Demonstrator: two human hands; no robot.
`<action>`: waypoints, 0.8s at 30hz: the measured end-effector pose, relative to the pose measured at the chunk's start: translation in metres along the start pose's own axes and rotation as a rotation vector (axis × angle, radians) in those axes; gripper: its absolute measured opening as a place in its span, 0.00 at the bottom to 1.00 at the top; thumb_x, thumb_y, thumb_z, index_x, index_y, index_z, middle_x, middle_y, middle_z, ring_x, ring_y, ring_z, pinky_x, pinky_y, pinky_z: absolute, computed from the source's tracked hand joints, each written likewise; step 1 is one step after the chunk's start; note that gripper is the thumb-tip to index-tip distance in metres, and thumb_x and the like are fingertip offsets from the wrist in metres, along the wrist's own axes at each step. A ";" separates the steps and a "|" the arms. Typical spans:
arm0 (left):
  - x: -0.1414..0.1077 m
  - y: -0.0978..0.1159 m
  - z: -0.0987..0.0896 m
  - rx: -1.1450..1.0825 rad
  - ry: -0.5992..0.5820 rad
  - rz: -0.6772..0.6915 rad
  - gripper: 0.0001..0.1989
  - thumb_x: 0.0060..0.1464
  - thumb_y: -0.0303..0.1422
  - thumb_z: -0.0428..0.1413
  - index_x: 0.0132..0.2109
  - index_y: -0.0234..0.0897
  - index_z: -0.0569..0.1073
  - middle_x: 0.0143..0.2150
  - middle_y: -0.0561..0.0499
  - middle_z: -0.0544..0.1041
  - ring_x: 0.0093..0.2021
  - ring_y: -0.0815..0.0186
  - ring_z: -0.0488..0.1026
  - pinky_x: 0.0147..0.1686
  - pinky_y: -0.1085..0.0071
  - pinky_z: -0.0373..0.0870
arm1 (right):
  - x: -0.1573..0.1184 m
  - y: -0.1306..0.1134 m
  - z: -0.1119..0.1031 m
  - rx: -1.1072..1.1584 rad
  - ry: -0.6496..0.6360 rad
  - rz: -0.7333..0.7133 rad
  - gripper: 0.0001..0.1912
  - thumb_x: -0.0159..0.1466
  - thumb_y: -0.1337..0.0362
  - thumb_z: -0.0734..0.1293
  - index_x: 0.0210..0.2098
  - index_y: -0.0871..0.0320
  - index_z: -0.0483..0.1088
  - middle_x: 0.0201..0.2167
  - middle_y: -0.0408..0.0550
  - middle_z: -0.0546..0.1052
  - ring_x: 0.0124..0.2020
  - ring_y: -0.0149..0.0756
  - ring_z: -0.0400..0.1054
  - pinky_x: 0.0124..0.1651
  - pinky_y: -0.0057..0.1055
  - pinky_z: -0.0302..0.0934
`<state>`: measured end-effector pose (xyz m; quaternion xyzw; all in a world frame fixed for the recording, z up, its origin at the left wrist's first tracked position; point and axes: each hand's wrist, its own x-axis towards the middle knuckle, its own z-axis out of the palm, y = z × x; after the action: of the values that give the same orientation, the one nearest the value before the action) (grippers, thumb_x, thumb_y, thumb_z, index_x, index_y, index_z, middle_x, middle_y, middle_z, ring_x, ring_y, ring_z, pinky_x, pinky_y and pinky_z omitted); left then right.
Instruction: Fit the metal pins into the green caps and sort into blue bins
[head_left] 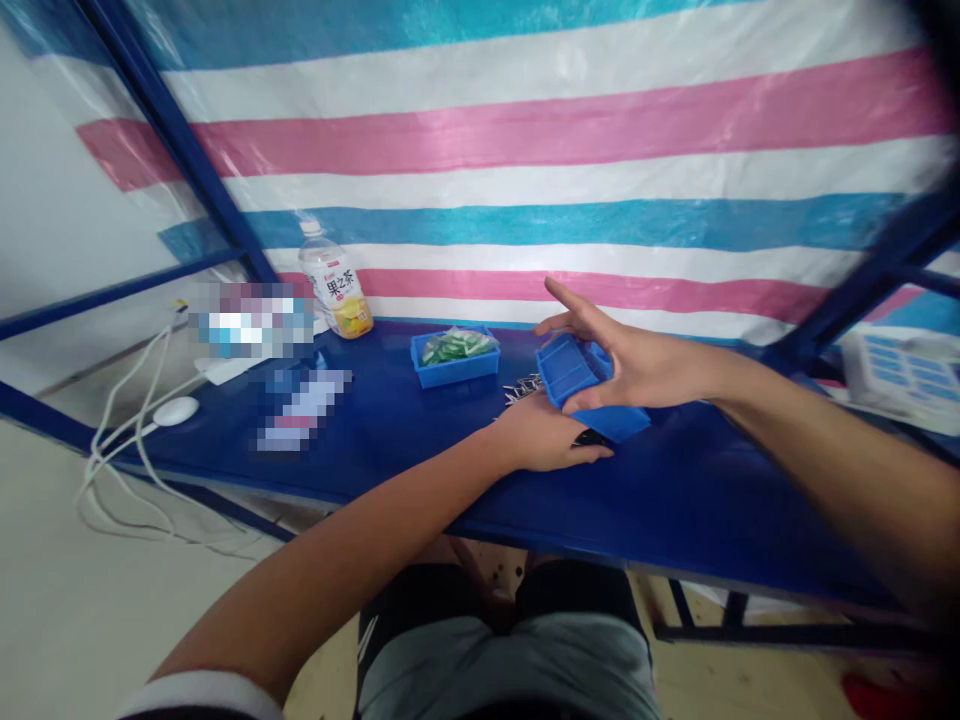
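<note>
My right hand [607, 350] grips a small blue bin [568, 370], tipped on its side, with the thumb at its near edge and the index finger stretched out. Below it, another blue piece [619, 423] shows, partly covered by the hand and bin. My left hand [547, 432] lies low on the desk beside it, thumb apart from the other fingers, which are mostly hidden. Dark items [590, 438] show between that thumb and the blue piece. Behind the left hand is a pile of small metal pieces [523, 388].
On the blue desk [375, 430], a blue bin [459, 369] holds green packets. A drink bottle [337, 285] stands at the back left, near blurred items and white cables [142, 400]. Metal posts rise at both sides; a white tray [904, 375] is at right.
</note>
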<state>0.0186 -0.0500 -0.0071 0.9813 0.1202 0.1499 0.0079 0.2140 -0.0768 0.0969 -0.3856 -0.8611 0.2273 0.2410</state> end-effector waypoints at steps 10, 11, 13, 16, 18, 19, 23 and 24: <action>0.002 -0.001 0.002 0.055 0.052 0.034 0.29 0.73 0.51 0.51 0.71 0.39 0.70 0.72 0.40 0.72 0.72 0.47 0.68 0.73 0.51 0.61 | -0.016 0.000 -0.021 -0.081 0.069 -0.034 0.72 0.58 0.35 0.78 0.82 0.41 0.26 0.75 0.59 0.65 0.69 0.62 0.67 0.66 0.59 0.68; 0.002 -0.001 0.002 0.055 0.058 0.036 0.30 0.73 0.51 0.51 0.71 0.38 0.69 0.72 0.40 0.72 0.71 0.47 0.68 0.72 0.51 0.62 | -0.019 -0.002 -0.025 -0.101 0.099 -0.049 0.71 0.58 0.37 0.78 0.82 0.41 0.27 0.75 0.58 0.65 0.71 0.62 0.65 0.68 0.58 0.66; 0.003 -0.001 0.001 0.043 0.064 0.043 0.29 0.73 0.51 0.51 0.70 0.38 0.70 0.70 0.39 0.72 0.70 0.48 0.68 0.71 0.53 0.63 | -0.026 -0.009 -0.037 -0.153 0.149 -0.082 0.70 0.60 0.41 0.79 0.82 0.42 0.28 0.75 0.58 0.63 0.74 0.60 0.60 0.71 0.60 0.60; 0.004 -0.001 0.000 0.017 0.071 0.051 0.28 0.73 0.51 0.51 0.69 0.39 0.71 0.70 0.39 0.72 0.71 0.50 0.67 0.73 0.54 0.61 | -0.033 -0.021 -0.058 -0.323 0.229 -0.117 0.67 0.57 0.40 0.80 0.81 0.36 0.36 0.77 0.54 0.58 0.70 0.62 0.63 0.65 0.61 0.66; 0.004 -0.001 0.000 0.002 0.074 0.046 0.29 0.73 0.51 0.51 0.69 0.37 0.70 0.70 0.39 0.72 0.72 0.50 0.66 0.74 0.54 0.59 | -0.035 -0.028 -0.069 -0.422 0.298 -0.213 0.64 0.58 0.38 0.79 0.81 0.35 0.40 0.75 0.52 0.58 0.70 0.61 0.63 0.66 0.61 0.65; 0.004 -0.001 -0.001 -0.004 0.074 0.042 0.29 0.73 0.51 0.52 0.69 0.36 0.70 0.70 0.38 0.71 0.72 0.50 0.66 0.74 0.54 0.59 | -0.035 -0.030 -0.073 -0.479 0.313 -0.253 0.61 0.60 0.37 0.77 0.81 0.35 0.42 0.74 0.52 0.60 0.71 0.61 0.61 0.67 0.62 0.65; 0.003 -0.001 -0.001 -0.017 0.078 0.038 0.28 0.73 0.49 0.53 0.69 0.36 0.71 0.70 0.38 0.72 0.72 0.50 0.66 0.73 0.54 0.59 | -0.028 -0.028 -0.076 -0.604 0.492 -0.313 0.36 0.69 0.42 0.72 0.74 0.39 0.66 0.69 0.52 0.63 0.72 0.59 0.59 0.69 0.60 0.63; 0.003 -0.001 -0.002 -0.019 0.083 0.041 0.28 0.73 0.49 0.53 0.69 0.36 0.71 0.70 0.38 0.72 0.72 0.50 0.66 0.73 0.54 0.59 | -0.024 -0.024 -0.074 -0.595 0.546 -0.316 0.31 0.70 0.45 0.73 0.70 0.41 0.71 0.68 0.53 0.63 0.71 0.56 0.61 0.70 0.58 0.62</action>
<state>0.0209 -0.0485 -0.0047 0.9764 0.0990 0.1916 0.0090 0.2584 -0.0945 0.1622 -0.3475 -0.8423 -0.1806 0.3702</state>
